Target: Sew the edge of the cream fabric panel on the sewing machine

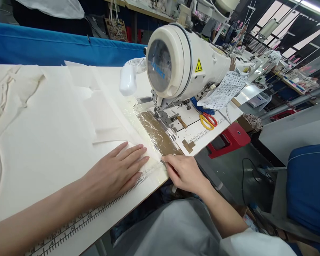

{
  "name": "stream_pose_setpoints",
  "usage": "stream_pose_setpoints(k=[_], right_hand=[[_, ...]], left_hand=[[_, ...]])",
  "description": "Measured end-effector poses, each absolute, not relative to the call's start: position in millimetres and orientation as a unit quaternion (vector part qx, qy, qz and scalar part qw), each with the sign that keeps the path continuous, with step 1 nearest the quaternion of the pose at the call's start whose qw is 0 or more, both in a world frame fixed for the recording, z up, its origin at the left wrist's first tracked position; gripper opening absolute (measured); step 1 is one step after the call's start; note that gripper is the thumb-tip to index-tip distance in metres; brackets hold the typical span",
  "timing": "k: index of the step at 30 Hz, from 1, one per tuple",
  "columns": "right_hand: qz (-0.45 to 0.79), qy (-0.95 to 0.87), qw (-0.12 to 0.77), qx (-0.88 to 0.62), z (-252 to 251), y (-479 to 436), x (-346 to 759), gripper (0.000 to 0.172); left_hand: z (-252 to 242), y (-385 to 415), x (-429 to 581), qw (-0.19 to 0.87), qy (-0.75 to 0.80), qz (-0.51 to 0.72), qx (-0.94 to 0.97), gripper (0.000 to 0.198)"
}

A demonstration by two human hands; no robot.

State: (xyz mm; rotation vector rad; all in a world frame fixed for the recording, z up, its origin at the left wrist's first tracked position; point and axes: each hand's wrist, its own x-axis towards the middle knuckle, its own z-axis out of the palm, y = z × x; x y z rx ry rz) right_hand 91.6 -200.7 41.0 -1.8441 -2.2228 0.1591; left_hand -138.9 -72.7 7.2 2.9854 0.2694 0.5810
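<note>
Feeding: fabric (56, 124) edge beside sewing machine (202, 67), not under foot
Left hand (120, 169): flat on fabric
Right hand (185, 173): pinching its edge

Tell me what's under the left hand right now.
The left hand lies flat on cream cloth, which covers the table there. A printed ruler shows on the table just beside the hand. Whether anything lies between cloth and table under the palm is hidden.

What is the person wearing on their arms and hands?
No gloves. The left hand and the right hand are bare, with no rings, watch or bracelet showing. The left forearm is bare as far as the picture reaches. On the right arm a white sleeve ends near the elbow.
</note>
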Motion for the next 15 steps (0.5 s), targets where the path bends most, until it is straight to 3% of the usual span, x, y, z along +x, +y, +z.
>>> stream_pose_setpoints(k=[5, 11, 15], right_hand=[[0.042, -0.766, 0.139, -0.627, 29, -184, 80, 0.026], [0.078, -0.739, 0.218, -0.633, 30, -179, 85, 0.025], [0.075, -0.758, 0.210, -0.613, 28, -178, 86, 0.025]], left_hand=[[6, -72, -138, 0.044, 0.077, 0.203, 0.975, 0.043], [4, -78, -136, 0.034, 0.077, 0.205, 0.975, 0.042], [4, -79, -136, 0.030, 0.083, 0.203, 0.975, 0.042]])
